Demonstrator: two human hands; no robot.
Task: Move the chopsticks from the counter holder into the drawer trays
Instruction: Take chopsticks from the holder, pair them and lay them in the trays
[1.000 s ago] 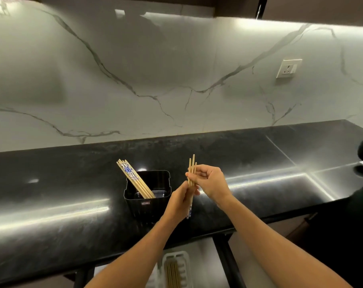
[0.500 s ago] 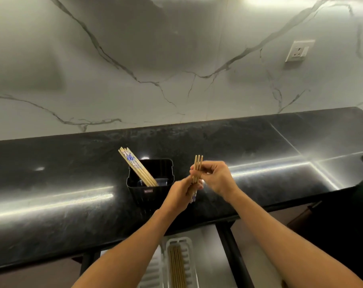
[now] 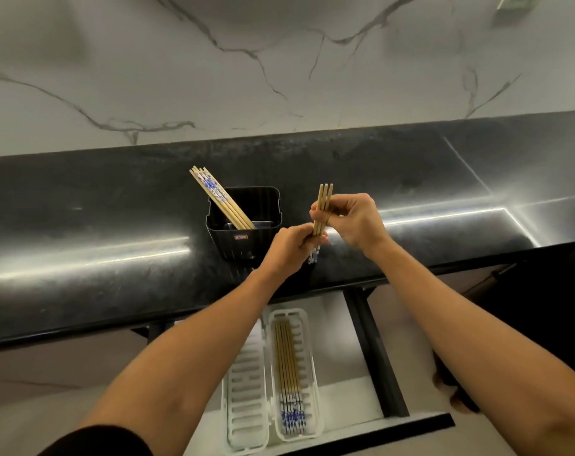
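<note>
Both hands hold one small bundle of wooden chopsticks (image 3: pixel 324 199) upright over the black counter. My left hand (image 3: pixel 291 248) grips its lower part, with the blue-patterned ends poking out below. My right hand (image 3: pixel 353 220) pinches the middle. To the left stands the black holder (image 3: pixel 269 205) with several more chopsticks (image 3: pixel 218 199) leaning toward the upper left. Below the counter edge an open drawer holds two white slotted trays: the right tray (image 3: pixel 312 383) has several chopsticks (image 3: pixel 287 366) lying in it, while the left tray (image 3: pixel 246 390) shows none.
The black counter (image 3: pixel 98 232) runs the width of the view under a marble wall. The drawer's dark front edge (image 3: pixel 361 432) crosses the bottom. A wall socket (image 3: pixel 516 1) sits at the top right. Dark shapes fill the right edge.
The view has tilted down, showing more of the open drawer and its trays. The hands keep the bundle upright in about the same spot beside the holder.
</note>
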